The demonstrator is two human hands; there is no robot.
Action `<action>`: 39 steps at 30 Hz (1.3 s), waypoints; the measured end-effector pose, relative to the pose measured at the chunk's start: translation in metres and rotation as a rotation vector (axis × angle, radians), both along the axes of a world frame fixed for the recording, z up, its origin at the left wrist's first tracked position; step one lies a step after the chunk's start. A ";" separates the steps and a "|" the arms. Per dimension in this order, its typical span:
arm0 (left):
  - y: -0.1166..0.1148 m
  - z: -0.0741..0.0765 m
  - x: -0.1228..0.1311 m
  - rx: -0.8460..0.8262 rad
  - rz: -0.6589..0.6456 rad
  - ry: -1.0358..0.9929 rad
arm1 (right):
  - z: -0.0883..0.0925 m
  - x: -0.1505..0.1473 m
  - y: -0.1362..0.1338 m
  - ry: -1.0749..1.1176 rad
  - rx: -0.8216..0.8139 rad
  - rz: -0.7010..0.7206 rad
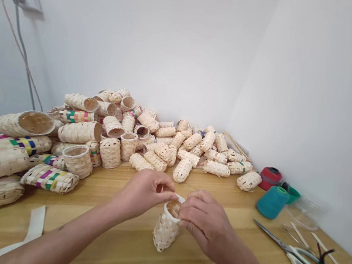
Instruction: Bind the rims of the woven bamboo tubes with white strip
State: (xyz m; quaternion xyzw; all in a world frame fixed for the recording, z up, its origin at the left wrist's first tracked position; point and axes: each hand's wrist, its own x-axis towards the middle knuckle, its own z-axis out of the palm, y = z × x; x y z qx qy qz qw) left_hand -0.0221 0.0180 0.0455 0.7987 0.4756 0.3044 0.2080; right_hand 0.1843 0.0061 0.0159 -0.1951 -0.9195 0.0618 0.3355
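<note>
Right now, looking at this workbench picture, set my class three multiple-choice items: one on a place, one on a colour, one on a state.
1. Where do the scissors lie?
A. On the table's right side
B. On top of the basket pile
C. Hanging on the wall

2. What colour is the thread cone nearest the hands?
A. Yellow
B. Teal
C. Black

3. How is the small woven basket being handled?
A. It lies untouched in the pile
B. One hand lifts it overhead
C. Both hands grip its rim while it stands on the table

Answers:
1 A: the scissors rest flat on the wooden table, right of the hands.
2 B: the near cone is teal; the red spool sits behind it.
3 C: the left hand and right hand pinch the rim from either side.
</note>
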 end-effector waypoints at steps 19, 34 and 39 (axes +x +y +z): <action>0.000 0.009 -0.003 0.079 -0.158 0.285 | -0.005 0.000 0.003 0.029 -0.018 0.007; -0.005 -0.001 -0.001 -0.361 -0.635 -0.398 | -0.015 0.015 0.021 0.498 -0.865 0.335; -0.013 -0.026 0.018 -0.639 -0.537 -0.893 | -0.029 0.006 0.019 0.797 -1.185 0.452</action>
